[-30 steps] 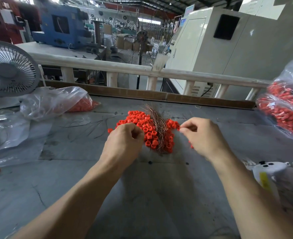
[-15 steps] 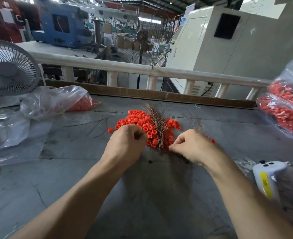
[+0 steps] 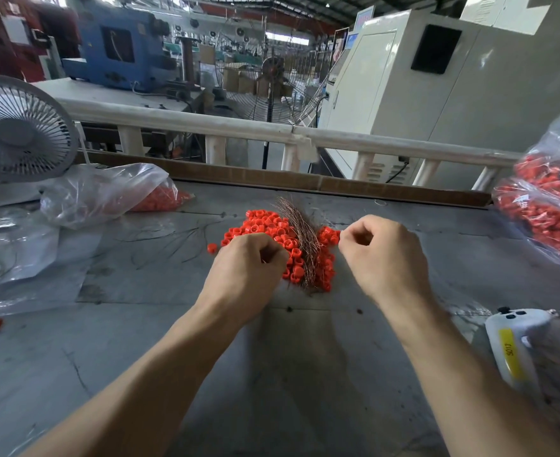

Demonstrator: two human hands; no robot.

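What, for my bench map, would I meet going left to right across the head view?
Along the bench: small fan → clear bag of red caps → left hand → copper wire bundle → right hand → bulging bag of red parts.

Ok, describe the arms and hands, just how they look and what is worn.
The left forearm and right forearm are bare, with no sleeves in view. The left hand and right hand are bare too: no gloves, rings, watch or wristbands show, and no markings.
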